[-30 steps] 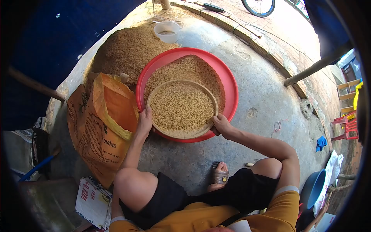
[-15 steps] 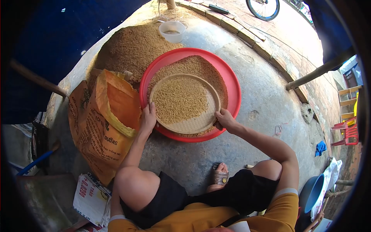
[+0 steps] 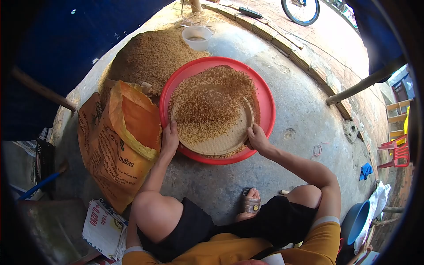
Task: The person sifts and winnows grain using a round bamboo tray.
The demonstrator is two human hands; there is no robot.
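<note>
A round woven winnowing tray is held between my two hands over a wide red basin. My left hand grips its left rim, and my right hand grips its right rim. Loose grain lies on the lower part of the tray. Above its far half, many grains are in the air, blurred, and they hide the tray's far rim. More grain lies in the basin below.
An open orange sack stands left of the basin. Behind it is a large heap of husks or grain with a clear plastic tub beside it. A blue basin, red chair and pole are at right.
The grain that lay across the tray has been tossed up and toward the far side. My hands have shifted slightly, still gripping the rim.
</note>
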